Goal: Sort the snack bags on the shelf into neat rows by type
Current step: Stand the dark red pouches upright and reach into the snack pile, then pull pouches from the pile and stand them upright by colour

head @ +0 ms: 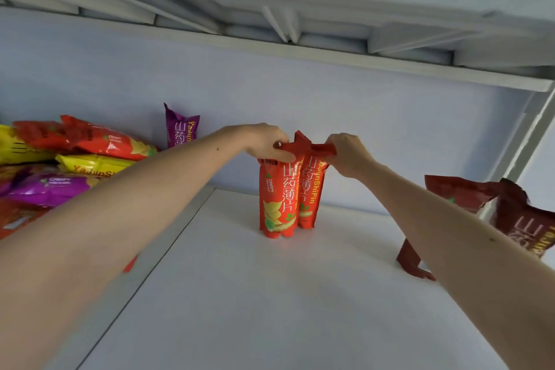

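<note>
Loose pile [75,159]: red, yellow and purple snack bags heaped flat, well left of both hands and behind the left forearm; one purple bag [180,129] leans upright against the back wall just beyond them.
Left hand [264,141]: fingers curled, pinching the top seal of the front red bag [276,198], which stands upright on the white shelf [270,294] directly below the fingertips.
Right hand [348,153]: fingers and thumb pinch the crimped top of the rear red bag [310,189], standing just behind the front one and touching it.
Dark red bags [510,213]: upright, well right of the right hand and partly behind the forearm.
Handling, as a judgement: the bags look light, air-puffed and crinkly, with brittle chips inside, so squeezing the body risks crushing.
Hold: the flat top seal seems safest; the glossy film may slip, and tall narrow bags tip easily.
</note>
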